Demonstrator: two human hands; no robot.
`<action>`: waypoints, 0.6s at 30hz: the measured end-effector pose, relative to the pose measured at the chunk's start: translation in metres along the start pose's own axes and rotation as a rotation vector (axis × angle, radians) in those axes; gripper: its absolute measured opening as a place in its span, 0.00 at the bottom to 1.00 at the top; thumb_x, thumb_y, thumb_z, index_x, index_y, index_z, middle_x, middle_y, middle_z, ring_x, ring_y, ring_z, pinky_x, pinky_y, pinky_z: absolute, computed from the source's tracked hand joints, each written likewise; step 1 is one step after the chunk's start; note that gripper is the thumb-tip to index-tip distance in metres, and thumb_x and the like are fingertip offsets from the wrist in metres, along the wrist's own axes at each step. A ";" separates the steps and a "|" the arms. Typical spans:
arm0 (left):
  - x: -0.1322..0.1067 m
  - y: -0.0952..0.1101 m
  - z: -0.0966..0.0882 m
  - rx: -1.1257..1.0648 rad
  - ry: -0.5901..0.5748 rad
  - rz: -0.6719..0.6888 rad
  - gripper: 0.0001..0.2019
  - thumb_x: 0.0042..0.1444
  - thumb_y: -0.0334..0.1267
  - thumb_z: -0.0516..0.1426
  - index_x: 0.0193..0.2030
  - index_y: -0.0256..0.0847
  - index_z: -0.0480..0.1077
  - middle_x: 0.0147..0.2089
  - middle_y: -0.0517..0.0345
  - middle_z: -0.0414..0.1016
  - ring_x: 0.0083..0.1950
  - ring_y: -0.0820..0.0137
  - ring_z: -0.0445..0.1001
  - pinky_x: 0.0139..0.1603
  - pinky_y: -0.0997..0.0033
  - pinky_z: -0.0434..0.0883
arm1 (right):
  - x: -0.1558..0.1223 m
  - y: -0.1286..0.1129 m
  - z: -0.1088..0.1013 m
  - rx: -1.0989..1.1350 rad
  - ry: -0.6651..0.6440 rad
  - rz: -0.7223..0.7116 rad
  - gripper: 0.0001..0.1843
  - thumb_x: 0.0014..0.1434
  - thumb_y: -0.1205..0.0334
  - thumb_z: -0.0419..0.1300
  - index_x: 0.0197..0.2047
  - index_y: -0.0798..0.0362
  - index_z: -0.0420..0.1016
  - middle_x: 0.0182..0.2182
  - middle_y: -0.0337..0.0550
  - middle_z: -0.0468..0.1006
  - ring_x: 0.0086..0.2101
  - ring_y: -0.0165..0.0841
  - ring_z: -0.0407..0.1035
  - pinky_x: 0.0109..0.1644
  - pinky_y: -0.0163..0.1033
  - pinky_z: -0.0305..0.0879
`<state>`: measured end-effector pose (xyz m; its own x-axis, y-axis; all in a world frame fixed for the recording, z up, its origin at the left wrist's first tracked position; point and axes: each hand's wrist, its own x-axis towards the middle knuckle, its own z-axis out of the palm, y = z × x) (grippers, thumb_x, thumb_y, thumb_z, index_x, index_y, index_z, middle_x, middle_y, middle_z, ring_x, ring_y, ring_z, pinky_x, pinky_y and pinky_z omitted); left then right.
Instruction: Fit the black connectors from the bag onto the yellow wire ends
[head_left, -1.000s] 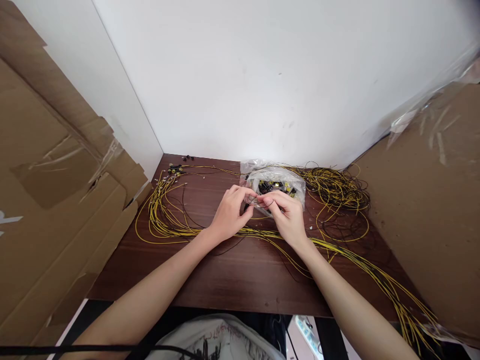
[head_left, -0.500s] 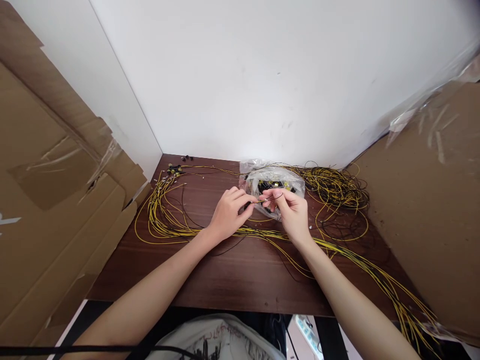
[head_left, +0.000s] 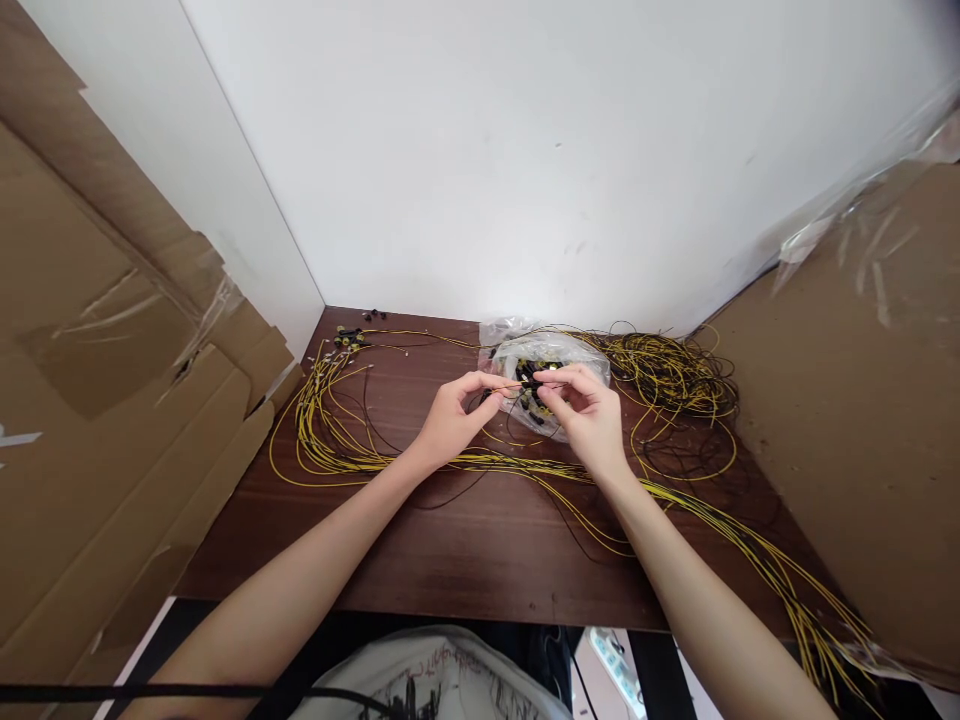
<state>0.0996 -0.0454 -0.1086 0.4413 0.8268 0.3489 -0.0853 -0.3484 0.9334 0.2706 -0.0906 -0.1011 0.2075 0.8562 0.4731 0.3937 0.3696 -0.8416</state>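
My left hand (head_left: pixel 454 418) and my right hand (head_left: pixel 586 412) meet above the dark wooden table (head_left: pixel 480 560), both pinched on a thin yellow wire (head_left: pixel 508 386) stretched between the fingertips. Just behind them lies a clear plastic bag (head_left: pixel 546 352) holding small black and yellow parts. A long bundle of yellow wires (head_left: pixel 330 440) runs under both hands, from the table's left side across to the front right corner.
A tangled heap of yellow and black wires (head_left: pixel 671 378) lies at the back right. A few small black parts (head_left: pixel 352 336) sit at the back left. Cardboard sheets (head_left: pixel 112 400) lean on the left, and another cardboard panel (head_left: pixel 855 420) on the right. White walls close the back.
Both hands have lifted slightly and moved toward the bag, and the pinched wire is now drawn out straighter between the fingertips.
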 end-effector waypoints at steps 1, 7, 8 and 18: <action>0.000 0.001 0.000 -0.076 -0.001 -0.041 0.07 0.54 0.37 0.57 0.37 0.36 0.71 0.44 0.48 0.77 0.48 0.65 0.73 0.52 0.63 0.67 | 0.000 0.001 0.000 -0.017 -0.001 0.000 0.08 0.54 0.63 0.60 0.38 0.50 0.78 0.34 0.43 0.72 0.34 0.33 0.67 0.39 0.41 0.66; 0.001 0.008 0.002 -0.253 0.049 -0.156 0.08 0.52 0.39 0.59 0.34 0.34 0.70 0.37 0.50 0.78 0.40 0.66 0.76 0.48 0.63 0.70 | 0.003 0.005 -0.005 -0.147 0.053 -0.024 0.09 0.55 0.66 0.56 0.38 0.52 0.76 0.33 0.43 0.72 0.33 0.33 0.67 0.38 0.40 0.66; 0.001 0.008 0.001 -0.259 0.054 -0.158 0.08 0.52 0.39 0.59 0.34 0.34 0.71 0.37 0.50 0.78 0.40 0.66 0.76 0.47 0.64 0.70 | 0.003 0.005 -0.006 -0.187 0.072 -0.037 0.09 0.55 0.67 0.55 0.38 0.52 0.76 0.33 0.43 0.72 0.33 0.33 0.67 0.38 0.40 0.66; 0.002 0.004 -0.001 -0.271 0.048 -0.173 0.08 0.51 0.38 0.60 0.33 0.34 0.74 0.35 0.51 0.78 0.37 0.69 0.74 0.44 0.68 0.69 | 0.006 0.004 -0.008 0.039 0.130 0.015 0.08 0.57 0.61 0.57 0.39 0.52 0.74 0.41 0.47 0.76 0.44 0.37 0.70 0.47 0.45 0.67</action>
<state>0.0998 -0.0447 -0.1041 0.4278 0.8857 0.1805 -0.2501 -0.0760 0.9652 0.2803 -0.0873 -0.0994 0.3286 0.8084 0.4883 0.3552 0.3733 -0.8570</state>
